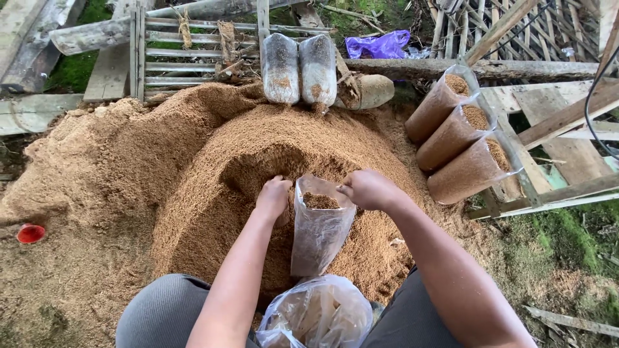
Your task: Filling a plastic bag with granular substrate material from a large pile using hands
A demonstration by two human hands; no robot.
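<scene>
A small red plastic cup [30, 233] lies far left on the big mound of brown sawdust [193, 167]. The left hand [273, 197] digs into the mound, fingers curled around sawdust. Just beside it, the clear plastic bag [319, 235], partly filled, stands open, its rim pinched by the right hand [367, 189]. Three filled bags [461, 138] lean at right.

An outdoor rural work yard, likely a small farm plot where sawdust is bagged. A broad sawdust heap [213, 161] lies on bare ground, ringed by weathered planks [39, 109] and a slatted wooden frame [187, 58]. Filled clear bags [461, 138] lean on a timber rack [567, 116] at the heap's right edge; mossy grass [567, 238] shows beyond.
</scene>
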